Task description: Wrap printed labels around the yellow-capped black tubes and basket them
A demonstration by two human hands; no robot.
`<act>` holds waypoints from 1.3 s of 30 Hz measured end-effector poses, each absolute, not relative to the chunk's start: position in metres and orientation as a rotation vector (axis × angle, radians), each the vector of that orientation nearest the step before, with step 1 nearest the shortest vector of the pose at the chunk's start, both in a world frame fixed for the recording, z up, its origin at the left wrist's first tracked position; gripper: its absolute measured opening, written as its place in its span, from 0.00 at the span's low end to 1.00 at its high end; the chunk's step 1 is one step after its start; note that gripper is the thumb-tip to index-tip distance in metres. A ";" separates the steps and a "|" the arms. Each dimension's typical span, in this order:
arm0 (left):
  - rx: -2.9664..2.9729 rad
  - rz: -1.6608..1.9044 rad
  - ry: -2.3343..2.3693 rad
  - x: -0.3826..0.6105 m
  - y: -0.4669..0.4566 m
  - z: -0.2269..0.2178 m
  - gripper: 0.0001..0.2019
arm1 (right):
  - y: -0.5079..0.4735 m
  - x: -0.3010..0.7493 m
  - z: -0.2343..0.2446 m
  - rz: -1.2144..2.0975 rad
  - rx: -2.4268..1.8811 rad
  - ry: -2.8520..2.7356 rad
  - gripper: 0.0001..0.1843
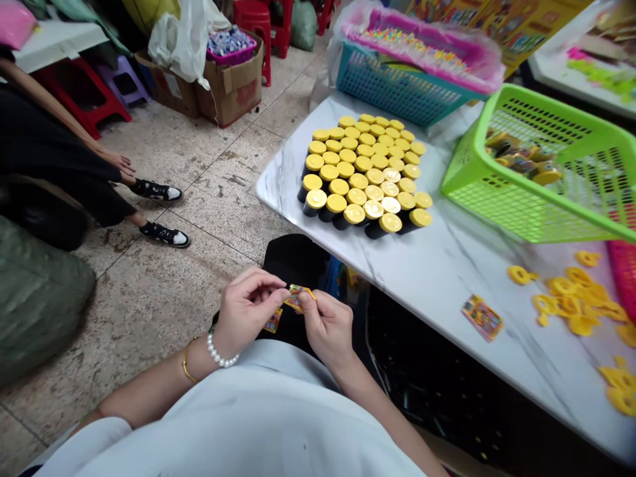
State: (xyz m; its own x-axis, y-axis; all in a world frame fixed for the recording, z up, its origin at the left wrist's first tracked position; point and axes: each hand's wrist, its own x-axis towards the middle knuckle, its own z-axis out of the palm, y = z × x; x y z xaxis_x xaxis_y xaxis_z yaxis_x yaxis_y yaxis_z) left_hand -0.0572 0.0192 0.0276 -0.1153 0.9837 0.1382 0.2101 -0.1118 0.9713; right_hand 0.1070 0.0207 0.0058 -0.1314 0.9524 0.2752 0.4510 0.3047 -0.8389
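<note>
Printed label between left hand and right hand, both pinched nearly closed on its edges

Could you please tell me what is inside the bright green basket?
Inside the bright green basket lies a pile of small yellow-and-dark items. Anything beneath the top ones is covered and cannot be seen.

head cam | worn on head, facing fwd + dn | hands close, just below ctr | tabletop at R
</note>
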 end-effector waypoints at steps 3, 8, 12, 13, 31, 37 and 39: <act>1.344 1.255 1.370 -0.056 0.019 0.027 0.04 | 0.020 0.106 0.004 0.754 -1.259 -1.754 0.24; 1.221 1.233 1.363 -0.054 0.017 0.027 0.04 | 0.024 0.102 0.003 0.691 -1.214 -1.810 0.24; 0.964 1.111 1.348 -0.054 0.018 0.026 0.09 | 0.026 0.096 0.002 0.678 -1.169 -1.886 0.21; 0.877 1.046 1.340 -0.055 0.019 0.025 0.12 | 0.026 0.096 0.002 0.678 -1.164 -1.905 0.21; 0.529 0.722 0.984 -0.054 0.052 0.036 0.22 | 0.110 0.157 0.058 -0.275 -1.692 -1.484 0.08; 0.328 0.772 0.921 -0.055 0.063 0.034 0.14 | 0.056 0.152 0.064 0.800 -1.331 -1.137 0.20; 0.280 0.779 0.886 -0.053 0.065 0.031 0.12 | 0.044 0.151 0.061 1.078 -1.232 -1.094 0.16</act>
State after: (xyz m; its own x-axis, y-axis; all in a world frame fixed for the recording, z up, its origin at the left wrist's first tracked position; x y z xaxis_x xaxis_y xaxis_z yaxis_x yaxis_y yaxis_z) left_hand -0.0534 0.0648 0.0313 0.3853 0.7112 -0.5880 -0.4924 0.6973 0.5209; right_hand 0.1505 0.0438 0.0615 0.1552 0.9872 0.0366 -0.0221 0.0406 -0.9989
